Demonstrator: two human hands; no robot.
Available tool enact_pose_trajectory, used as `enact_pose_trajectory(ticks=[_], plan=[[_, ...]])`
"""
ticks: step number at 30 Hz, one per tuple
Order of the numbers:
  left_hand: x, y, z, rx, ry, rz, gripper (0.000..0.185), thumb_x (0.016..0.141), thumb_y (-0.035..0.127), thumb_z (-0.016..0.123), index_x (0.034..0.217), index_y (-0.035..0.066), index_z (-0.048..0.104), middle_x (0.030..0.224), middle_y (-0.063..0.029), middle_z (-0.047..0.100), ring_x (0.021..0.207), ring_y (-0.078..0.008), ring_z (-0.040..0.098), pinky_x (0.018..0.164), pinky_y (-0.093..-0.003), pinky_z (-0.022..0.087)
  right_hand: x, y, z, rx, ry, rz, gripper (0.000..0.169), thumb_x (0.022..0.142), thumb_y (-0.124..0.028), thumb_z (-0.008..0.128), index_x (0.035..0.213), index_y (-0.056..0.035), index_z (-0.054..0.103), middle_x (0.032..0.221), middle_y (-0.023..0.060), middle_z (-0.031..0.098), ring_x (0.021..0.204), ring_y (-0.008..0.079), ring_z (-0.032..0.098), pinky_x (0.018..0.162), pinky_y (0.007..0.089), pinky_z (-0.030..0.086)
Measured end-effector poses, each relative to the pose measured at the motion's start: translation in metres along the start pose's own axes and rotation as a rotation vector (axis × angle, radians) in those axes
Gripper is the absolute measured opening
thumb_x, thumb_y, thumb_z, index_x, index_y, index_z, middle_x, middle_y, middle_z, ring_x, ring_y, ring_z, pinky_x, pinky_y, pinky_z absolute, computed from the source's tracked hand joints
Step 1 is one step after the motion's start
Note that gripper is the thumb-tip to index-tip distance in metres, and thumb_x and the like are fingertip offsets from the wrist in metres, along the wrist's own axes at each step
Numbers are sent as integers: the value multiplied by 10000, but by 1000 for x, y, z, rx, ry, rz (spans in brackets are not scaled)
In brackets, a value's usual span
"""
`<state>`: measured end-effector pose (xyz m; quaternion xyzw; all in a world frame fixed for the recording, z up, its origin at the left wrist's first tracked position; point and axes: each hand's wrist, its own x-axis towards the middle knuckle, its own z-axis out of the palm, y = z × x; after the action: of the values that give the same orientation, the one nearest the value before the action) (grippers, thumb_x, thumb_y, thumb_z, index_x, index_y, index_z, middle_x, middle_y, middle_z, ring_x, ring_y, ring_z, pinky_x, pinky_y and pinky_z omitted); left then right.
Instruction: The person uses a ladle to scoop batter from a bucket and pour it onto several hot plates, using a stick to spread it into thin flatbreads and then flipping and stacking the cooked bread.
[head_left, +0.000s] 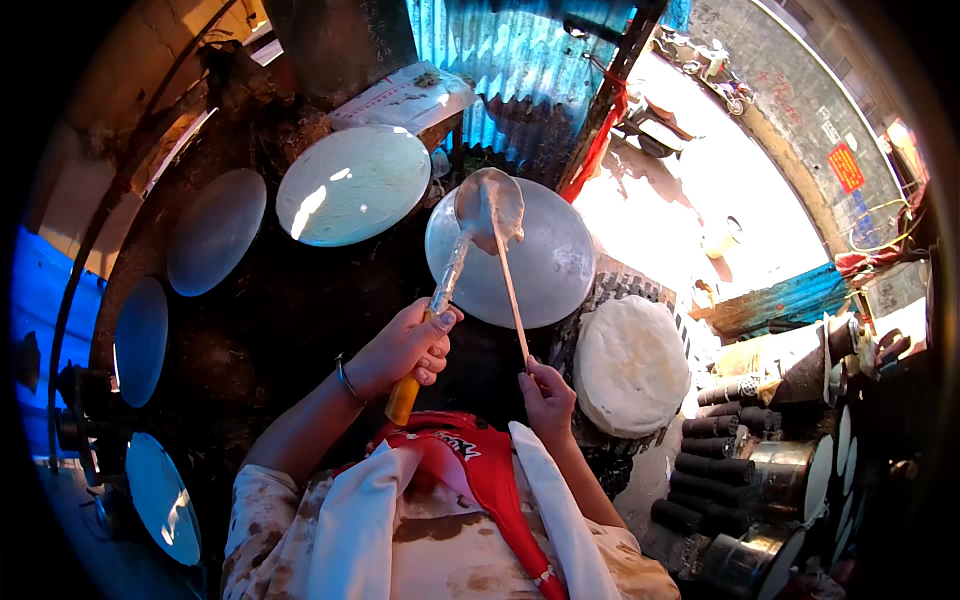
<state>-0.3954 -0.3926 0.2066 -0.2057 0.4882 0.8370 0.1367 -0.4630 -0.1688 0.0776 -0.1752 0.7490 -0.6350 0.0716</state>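
My left hand (420, 341) is closed around the yellow handle of a ladle (448, 277), whose shaft is wrapped in something clear and shiny. My right hand (549, 397) grips a thin wooden stick (511, 296) by its lower end. The stick's far end meets the pale, wet batter or dough (491, 202) that covers the ladle's bowl. Both tools reach over a round grey metal griddle (547, 255). Left of it, another round plate (356, 184) carries a pale, thin layer. A thick round white slab (634, 364), perhaps dough, lies near my right hand.
More round plates, one of them grey (217, 232), curve along the left side. A white sack (405, 97) lies behind the coated plate. Cylindrical coal briquettes (712, 469) and metal drums (784, 469) stand at the right. A corrugated blue sheet (517, 67) rises at the back.
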Motion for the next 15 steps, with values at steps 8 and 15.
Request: enact_pose_trajectory(ticks=[8, 15], plan=[[195, -43, 35, 390, -30, 10, 340, 940, 323, 450, 1172, 85, 379, 674, -2, 406, 484, -60, 390, 417, -198, 382, 21, 95, -22, 214, 344, 293, 143, 828, -61, 613, 948, 15, 626, 637, -45, 518, 562, 5, 428, 481, 175, 332], [281, -58, -28, 1111, -83, 503, 421, 872, 153, 498, 1290, 175, 461, 742, -73, 527, 647, -197, 536, 571, -326, 453, 56, 104, -49, 232, 382, 530, 153, 798, -101, 643, 919, -8, 640, 601, -28, 535, 430, 28, 424, 369, 195, 299]])
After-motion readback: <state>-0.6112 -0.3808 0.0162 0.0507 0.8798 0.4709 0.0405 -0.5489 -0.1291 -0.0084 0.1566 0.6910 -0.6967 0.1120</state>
